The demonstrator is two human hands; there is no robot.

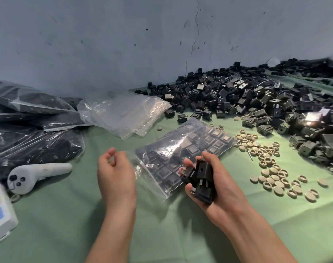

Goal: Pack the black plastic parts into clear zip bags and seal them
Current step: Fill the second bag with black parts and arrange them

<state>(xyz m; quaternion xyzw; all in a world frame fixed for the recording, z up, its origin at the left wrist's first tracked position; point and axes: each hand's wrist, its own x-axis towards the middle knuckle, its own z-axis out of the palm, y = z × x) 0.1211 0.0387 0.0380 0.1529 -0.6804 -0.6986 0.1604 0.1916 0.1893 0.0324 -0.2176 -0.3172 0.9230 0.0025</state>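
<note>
My right hand grips a small bunch of black plastic parts just at the near right corner of a clear zip bag. That bag lies flat on the green cloth and holds rows of black parts. My left hand hovers beside the bag's left edge, fingers loosely curled, holding nothing. A big heap of loose black parts covers the far right of the table.
A stack of empty clear bags lies behind the left hand. Filled bags pile up at far left. A white handheld controller and a white box sit near left. Beige round caps are scattered at right, below the wall.
</note>
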